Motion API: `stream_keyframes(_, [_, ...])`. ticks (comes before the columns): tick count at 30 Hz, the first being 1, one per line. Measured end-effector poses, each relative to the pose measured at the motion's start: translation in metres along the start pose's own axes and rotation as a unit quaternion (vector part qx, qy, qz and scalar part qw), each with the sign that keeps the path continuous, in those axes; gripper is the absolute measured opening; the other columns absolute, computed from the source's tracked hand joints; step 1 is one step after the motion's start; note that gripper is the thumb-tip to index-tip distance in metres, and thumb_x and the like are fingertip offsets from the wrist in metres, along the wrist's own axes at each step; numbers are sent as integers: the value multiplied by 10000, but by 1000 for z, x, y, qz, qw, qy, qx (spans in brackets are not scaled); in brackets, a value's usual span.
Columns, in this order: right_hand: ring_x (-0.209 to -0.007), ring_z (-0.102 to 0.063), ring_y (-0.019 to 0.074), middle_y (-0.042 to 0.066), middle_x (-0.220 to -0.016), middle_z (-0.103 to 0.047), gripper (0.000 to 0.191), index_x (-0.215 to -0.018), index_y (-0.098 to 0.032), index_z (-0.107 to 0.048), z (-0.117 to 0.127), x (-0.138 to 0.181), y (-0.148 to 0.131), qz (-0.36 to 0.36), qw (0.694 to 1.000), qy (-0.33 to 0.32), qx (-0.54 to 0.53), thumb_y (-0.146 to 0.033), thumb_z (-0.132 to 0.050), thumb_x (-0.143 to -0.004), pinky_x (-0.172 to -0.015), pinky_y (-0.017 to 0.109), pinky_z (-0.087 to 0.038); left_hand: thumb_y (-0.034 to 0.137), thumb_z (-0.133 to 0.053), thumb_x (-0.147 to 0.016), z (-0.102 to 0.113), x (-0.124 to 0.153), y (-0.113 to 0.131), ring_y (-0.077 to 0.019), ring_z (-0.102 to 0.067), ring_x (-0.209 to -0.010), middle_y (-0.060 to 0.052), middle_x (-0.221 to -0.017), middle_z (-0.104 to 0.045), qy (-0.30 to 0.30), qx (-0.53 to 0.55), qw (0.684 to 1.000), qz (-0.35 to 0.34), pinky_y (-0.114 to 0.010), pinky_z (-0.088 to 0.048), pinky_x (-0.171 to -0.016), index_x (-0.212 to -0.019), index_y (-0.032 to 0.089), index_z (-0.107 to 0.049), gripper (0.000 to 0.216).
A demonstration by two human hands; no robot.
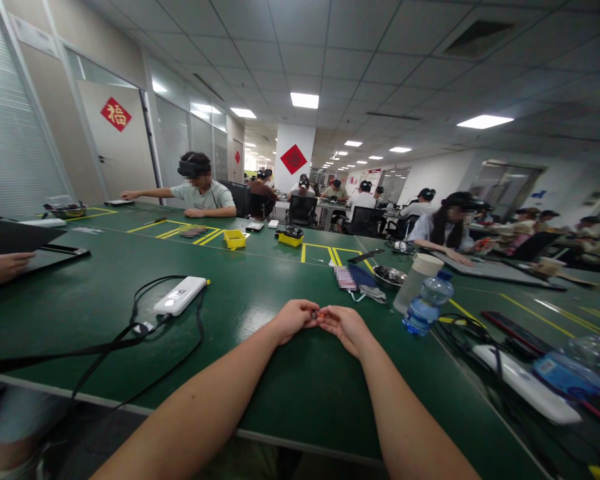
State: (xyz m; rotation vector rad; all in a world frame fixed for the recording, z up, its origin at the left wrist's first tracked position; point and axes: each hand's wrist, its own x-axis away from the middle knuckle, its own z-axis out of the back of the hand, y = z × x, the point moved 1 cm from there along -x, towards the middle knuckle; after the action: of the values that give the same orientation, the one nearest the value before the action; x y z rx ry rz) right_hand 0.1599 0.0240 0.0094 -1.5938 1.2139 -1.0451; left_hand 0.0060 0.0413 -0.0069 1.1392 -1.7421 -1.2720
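My left hand point(296, 321) and my right hand point(346, 327) meet fingertip to fingertip just above the green table point(300, 380). Between the left thumb and fingers I pinch a small dark piece point(314, 314), too small to name. A small orange piece point(321, 315) sits in the pinched fingertips of my right hand. The two pieces are very close together; whether they touch or are joined I cannot tell. Both forearms rest near the table's front edge, and fingers hide most of each piece.
A white power bank point(181, 297) with black cables lies to the left. On the right stand a water bottle point(430, 303), a pale tumbler point(416, 283) and a metal bowl point(390, 276). Yellow trays point(235, 239) lie further back. Co-workers sit around the table.
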Motion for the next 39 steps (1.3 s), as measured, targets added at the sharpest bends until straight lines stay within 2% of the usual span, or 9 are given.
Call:
stream_keyframes(16, [-658, -658, 153, 105, -758, -691, 105, -755, -105, -649, 0, 1, 0, 17, 1000, 8, 4, -191, -601, -718, -654, 273, -532, -19, -550, -714, -3, 1, 2, -103, -627, -645, -54, -727, -635, 33, -6, 999, -1, -255, -526, -719, -988, 91, -596, 298])
stream_keyframes(24, [-676, -660, 157, 117, -791, -697, 109, -753, -108, -654, 0, 0, 0, 17, 1000, -5, 9, -200, -604, -721, -674, 276, -534, -1, -560, -706, -3, 0, 2, -112, -633, -685, -68, -761, -657, 14, -19, 1000, 1, -247, -519, -732, -917, 98, -629, 243])
stream_keyframes(39, [-675, -664, 160, 116, -772, -693, 111, -768, -100, -651, 1, -2, 1, 13, 1000, -1, 6, -163, -576, -716, -688, 289, -538, 19, -587, -698, -2, 0, -1, -114, -632, -688, -67, -770, -658, 14, -13, 1000, -12, -256, -516, -739, -938, 95, -625, 255])
